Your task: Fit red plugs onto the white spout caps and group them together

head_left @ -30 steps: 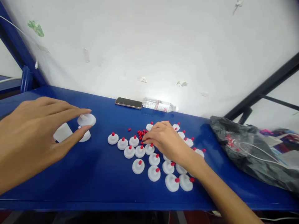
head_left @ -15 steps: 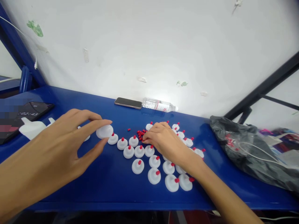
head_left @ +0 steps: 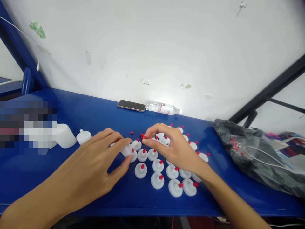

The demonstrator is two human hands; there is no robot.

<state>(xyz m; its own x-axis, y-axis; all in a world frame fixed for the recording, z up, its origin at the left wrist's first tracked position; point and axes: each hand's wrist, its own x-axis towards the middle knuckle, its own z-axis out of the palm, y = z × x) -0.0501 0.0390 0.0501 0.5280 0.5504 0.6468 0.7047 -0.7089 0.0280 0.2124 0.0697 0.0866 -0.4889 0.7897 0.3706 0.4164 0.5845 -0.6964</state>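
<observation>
My left hand [head_left: 95, 165] pinches a white funnel-shaped piece [head_left: 126, 150] between thumb and fingers, just above the finished-looking rows. Its spout end is hard to make out. Close by, my right hand [head_left: 176, 146] grips a small red cap [head_left: 144, 137] at thumb and fingertip, over a little heap of red caps [head_left: 141, 135] that it partly covers. Several white funnel-shaped pieces with red tips [head_left: 157, 181] stand spout-up on the blue table [head_left: 107, 198], some hidden behind my right hand. White pieces without red tips [head_left: 84, 137] lie to the left of my left hand.
A phone [head_left: 131, 105] and a clear plastic bottle [head_left: 163, 107] lie along the wall. On the right, a dark plastic bag [head_left: 257, 159] holds red bits and a white cable. One red cap [head_left: 132, 133] lies apart. The far left is blurred out.
My left hand has moved right with the white piece, toward my right hand. My right hand has lifted slightly from the heap, and a red cap now shows between its fingertips.
</observation>
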